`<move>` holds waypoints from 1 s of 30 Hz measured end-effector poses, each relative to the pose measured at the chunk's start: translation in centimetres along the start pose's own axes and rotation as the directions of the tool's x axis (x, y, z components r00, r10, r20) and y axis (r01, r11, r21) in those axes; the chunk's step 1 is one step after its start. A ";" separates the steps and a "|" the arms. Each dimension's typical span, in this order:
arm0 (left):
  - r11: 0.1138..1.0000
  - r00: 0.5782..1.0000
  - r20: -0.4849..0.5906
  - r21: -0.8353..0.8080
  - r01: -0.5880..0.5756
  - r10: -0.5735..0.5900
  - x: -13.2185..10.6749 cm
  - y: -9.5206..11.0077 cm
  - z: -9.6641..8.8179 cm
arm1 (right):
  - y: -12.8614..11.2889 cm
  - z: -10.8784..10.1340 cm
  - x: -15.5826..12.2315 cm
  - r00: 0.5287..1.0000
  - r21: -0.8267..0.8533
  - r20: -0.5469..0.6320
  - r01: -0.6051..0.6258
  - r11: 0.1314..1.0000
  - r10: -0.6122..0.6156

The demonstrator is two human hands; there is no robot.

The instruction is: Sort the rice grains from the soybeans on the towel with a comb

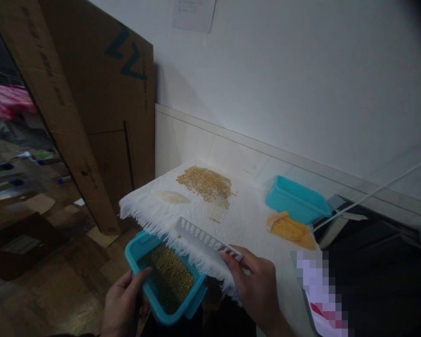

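Note:
My left hand [121, 299] grips the near left side of a turquoise plastic tub [168, 319], with the thumb over its rim. Yellow soybeans [173, 276] lie in the tub, which is held just below the table's fringed edge. Pinched between the fingers of my right hand [256, 283] is a white slotted plastic strip [198, 238], its long side along the cloth's front edge. Beyond it, a spread of soybeans [206, 183] rests on the white cloth [247, 229], with a few stray ones nearer the strip.
A second turquoise tub [294, 199] stands at the table's back right, beside a folded yellow cloth [291, 230]. A tall cardboard box [101, 93] rises on the left. A black object [379, 262] and a white cable [375, 189] are at the right.

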State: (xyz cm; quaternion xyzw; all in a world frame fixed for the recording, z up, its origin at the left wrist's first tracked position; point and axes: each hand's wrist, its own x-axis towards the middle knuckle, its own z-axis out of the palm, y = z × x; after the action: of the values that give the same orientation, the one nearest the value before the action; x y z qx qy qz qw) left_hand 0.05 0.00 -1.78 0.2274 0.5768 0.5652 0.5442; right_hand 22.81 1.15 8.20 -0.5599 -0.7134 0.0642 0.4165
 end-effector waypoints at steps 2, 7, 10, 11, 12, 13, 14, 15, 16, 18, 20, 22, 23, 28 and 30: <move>1.000 1.000 -0.003 0.013 -0.012 0.012 0.2 -0.2 -0.1 | 0.6 -0.8 -0.3 0.998 -0.071 -0.059 -0.001 0.997 -0.003; 1.000 1.000 -0.009 0.010 -0.010 0.010 0.3 -0.3 0.0 | 4.7 -2.1 -0.6 0.956 -0.278 -0.293 -0.105 0.955 0.020; 0.999 1.000 -0.001 0.027 -0.017 0.017 0.1 -0.3 0.1 | 6.5 -2.3 -0.6 0.954 -0.266 -0.297 -0.117 0.957 0.034; 0.999 1.000 -0.001 0.034 -0.016 0.017 0.0 -0.2 0.1 | 6.8 -2.3 -0.6 0.956 -0.249 -0.290 -0.114 0.962 0.038; 0.999 1.000 0.000 0.038 -0.016 0.016 -0.1 -0.2 0.2 | 7.0 -2.3 -0.6 0.959 -0.233 -0.281 -0.110 0.966 0.042; 0.999 1.000 0.000 0.039 -0.015 0.015 -0.1 -0.3 0.2 | 7.0 -2.2 -0.5 0.961 -0.221 -0.273 -0.110 0.969 0.046; 0.999 1.000 0.001 0.039 -0.013 0.013 -0.1 -0.3 0.2 | 6.9 -2.2 -0.5 0.962 -0.214 -0.266 -0.113 0.970 0.053; 0.999 1.000 -0.002 0.039 -0.010 0.010 -0.1 -0.3 0.2 | 6.8 -2.2 -0.4 0.964 -0.210 -0.259 -0.118 0.971 0.061; 0.999 1.000 -0.005 0.037 -0.006 0.006 -0.1 -0.3 0.3 | 6.7 -2.1 -0.4 0.966 -0.207 -0.249 -0.123 0.971 0.070; 0.999 1.000 -0.018 0.032 0.000 0.001 -0.1 -0.3 0.3 | 6.3 -2.2 -0.2 0.969 -0.193 -0.231 -0.133 0.972 0.087; 1.000 0.999 -0.034 0.028 0.002 -0.002 -0.1 -0.2 0.5 | 6.0 -2.3 -0.1 0.972 -0.165 -0.216 -0.132 0.977 0.095; 1.000 0.999 -0.039 0.028 0.008 -0.007 -0.1 -0.1 0.6 | 5.7 -2.3 -0.1 0.973 -0.146 -0.212 -0.127 0.981 0.094; 1.000 0.999 -0.040 0.026 0.013 -0.012 -0.2 -0.1 0.6 | 5.6 -2.4 -0.1 0.973 -0.142 -0.211 -0.126 0.982 0.094; 1.000 1.000 -0.026 0.013 0.010 -0.010 -0.2 -0.1 0.4 | 6.0 -2.0 0.0 0.971 -0.133 -0.208 -0.150 0.980 0.120; 1.000 0.999 -0.030 0.011 0.018 -0.017 -0.1 -0.2 0.3 | 6.2 -1.8 0.1 0.971 -0.125 -0.200 -0.156 0.980 0.129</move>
State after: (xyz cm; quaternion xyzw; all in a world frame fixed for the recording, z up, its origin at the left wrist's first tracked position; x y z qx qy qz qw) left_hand 0.47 -0.01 -1.83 0.2167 0.5901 0.5606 0.5390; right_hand 28.68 2.79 5.92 -0.6411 -0.6308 -0.0104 0.4371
